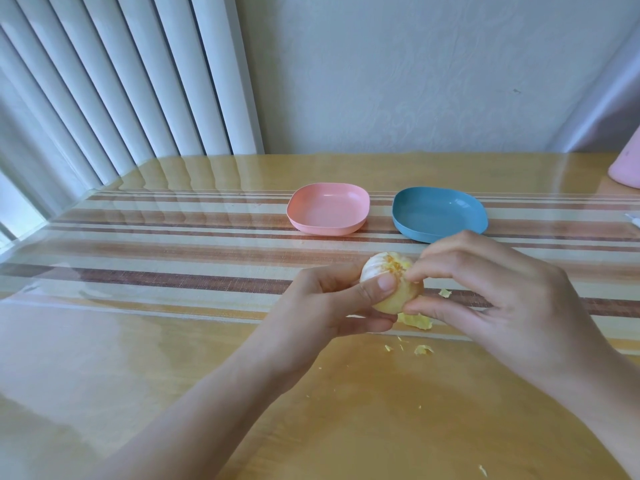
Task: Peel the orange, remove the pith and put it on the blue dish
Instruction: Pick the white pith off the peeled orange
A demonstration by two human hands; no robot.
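Wood-toned table [173, 393] under a glossy clear cover fills my near field. Both forearms enter from the bottom edge, cut off by the frame. Small yellow scraps [423, 349] lie scattered on the cover just nearer than the hands, and one more scrap [482, 471] lies close to the bottom edge.

At mid-table I read the left hand [322, 306] gripping the orange [398, 296]: thumb laid across its front, fingers curled beneath it. The right hand [502, 289] pinches the fruit's surface between thumb and forefinger, with the other fingers bent loosely. I cannot tell whether any pith sits inside that pinch. The orange is held above the table, mostly stripped to pale pith, with orange flesh exposed on top. Both hands hide its underside and right flank. A larger peel piece [417, 321] lies directly below it, partly hidden by the fingers.

Beyond the hands, a striped runner [173, 237] carries two dishes side by side, apart: the pink dish [328, 209] on the left and the blue dish [438, 214] on the right. The right hand overlaps the blue dish's near rim.

At the right edge a pink object [627, 168] is cut off and cannot be identified. Vertical blinds [121, 81] and a pale wall [415, 64] close the far field.
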